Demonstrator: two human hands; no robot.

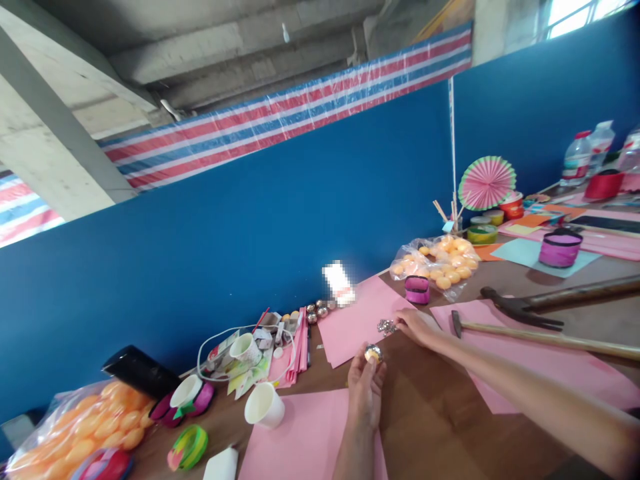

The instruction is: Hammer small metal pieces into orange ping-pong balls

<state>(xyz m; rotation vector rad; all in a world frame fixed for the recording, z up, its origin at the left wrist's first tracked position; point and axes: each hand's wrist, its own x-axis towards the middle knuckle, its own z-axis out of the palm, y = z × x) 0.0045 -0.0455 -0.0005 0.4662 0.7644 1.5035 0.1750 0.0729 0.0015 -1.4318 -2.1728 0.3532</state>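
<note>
Head view. Left hand (367,388) closed round a part-silver ball (373,353), held in the fingers above the brown tabletop (425,413); clock bearings run from that ball. Right hand (417,327) at 2 o'clock, fingertips at a small heap of silver bits (386,327); cannot tell whether any are pinched. Progress, by judgement: ball looks partway covered, silver on top, orange patch bare by the thumb. Cluster of silver balls (323,311) at 10 o'clock looks finished; plenty of plain orange ones left.

Containers: clear bag (454,290) at 1 o'clock, orange balls inside. Larger bag (65,401) between 8 and 9, also orange balls. White cup (277,408) at 8, tilted, only pale inner wall showing. Purple bowl (417,291) at 1, contents too small to tell.
</note>
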